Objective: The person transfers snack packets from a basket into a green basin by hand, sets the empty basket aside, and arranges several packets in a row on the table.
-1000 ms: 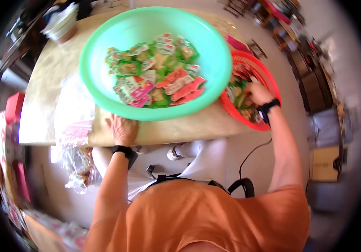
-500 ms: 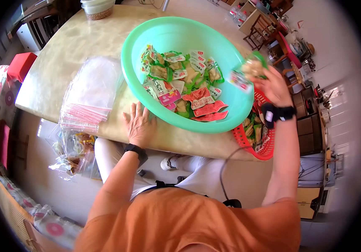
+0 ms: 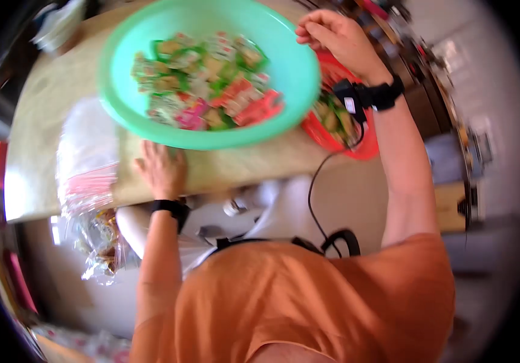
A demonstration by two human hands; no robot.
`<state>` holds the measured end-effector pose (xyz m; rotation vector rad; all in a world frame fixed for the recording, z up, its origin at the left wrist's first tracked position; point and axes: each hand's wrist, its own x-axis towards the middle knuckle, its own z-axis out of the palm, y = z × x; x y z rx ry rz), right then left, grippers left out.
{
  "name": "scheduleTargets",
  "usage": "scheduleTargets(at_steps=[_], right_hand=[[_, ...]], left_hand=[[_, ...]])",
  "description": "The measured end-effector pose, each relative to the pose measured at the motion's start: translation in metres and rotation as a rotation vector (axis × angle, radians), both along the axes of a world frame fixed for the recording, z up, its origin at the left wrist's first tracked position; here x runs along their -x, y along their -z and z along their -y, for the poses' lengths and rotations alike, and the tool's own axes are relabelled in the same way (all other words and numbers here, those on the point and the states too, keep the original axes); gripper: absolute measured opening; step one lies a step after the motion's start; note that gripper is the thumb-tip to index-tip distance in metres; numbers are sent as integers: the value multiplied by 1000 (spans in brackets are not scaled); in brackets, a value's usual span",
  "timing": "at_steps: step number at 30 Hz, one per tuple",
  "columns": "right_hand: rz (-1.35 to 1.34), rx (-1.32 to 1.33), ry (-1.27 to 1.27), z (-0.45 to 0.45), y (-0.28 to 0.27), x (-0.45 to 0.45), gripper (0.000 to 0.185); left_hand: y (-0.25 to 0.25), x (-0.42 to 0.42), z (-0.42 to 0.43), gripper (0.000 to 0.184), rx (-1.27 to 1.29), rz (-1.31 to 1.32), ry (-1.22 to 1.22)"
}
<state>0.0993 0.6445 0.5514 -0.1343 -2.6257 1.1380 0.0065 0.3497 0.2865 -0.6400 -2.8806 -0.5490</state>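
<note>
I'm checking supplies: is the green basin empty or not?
Not empty: green, red and pink packets lie inside the green basin.

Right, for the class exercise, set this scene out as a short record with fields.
Green basin: on the table, holding packets
Red basket: right of the basin, more packets inside
Clear plastic bags: on the table, left of the left hand
Left hand: on the table, fingers spread
Right hand: raised near the basin's right rim, nothing visibly held
</note>
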Motion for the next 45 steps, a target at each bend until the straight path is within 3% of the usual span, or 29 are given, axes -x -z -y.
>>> scheduleTargets(at_steps=[4,6,8,16,17,19,20,23,24,26,27,28,30,32,34,36,38,40,45], right_hand=[[194,30,168,-43,25,-79,19],[325,-272,202,-84,68,-121,18],[417,-304,144,-101,92,-135,18],[942,-543,121,-129,159,-139,50],[935,-539,122,-131,164,-139,50],[1026,-469,224,-123,165,-139,51],[950,-493,150,-120,160,-141,55],[1095,-365,227,-110,161,-134,49],[1048,-530,116,-96,140,-132,39],[1218,-435,262,-108,156,-127,31],[1263,-700,86,-100,142,-121,55],[1234,-793,39,-94,136,-121,46],[1098,-697,145,-117,163,-131,36],[1016,-530,195,-95,129,-129,31],[826,-437,90,-120,136,-128,27],[584,-342,169,-126,123,-126,26],[312,287,318,-144,120,-123,23],[-2,571,355,-116,86,-100,24],[67,842,121,-66,48,-18,23]], left_hand=[[-4,-6,-6,43,86,-41,-8],[-16,-9,-12,43,103,35,3],[-12,-6,-10,45,150,18,5],[-29,-13,-21,47,311,141,-15],[-22,-13,-20,42,208,80,-13],[-10,-8,-17,42,213,57,-19],[-6,-7,-16,43,215,44,-24],[-2,-4,-13,43,227,5,-7],[-7,-5,-14,44,257,-25,9],[-20,-8,-16,43,260,77,5],[-22,-9,-16,43,264,96,18],[-24,-10,-14,43,269,115,29],[-17,-8,-12,41,195,73,-21],[-23,-6,-10,39,163,216,33],[-3,1,-4,37,177,110,30],[-3,0,-6,38,25,81,-31],[-7,0,-3,41,8,92,-39],[-8,2,-2,44,-11,104,-23],[-2,2,0,47,-74,45,-14]])
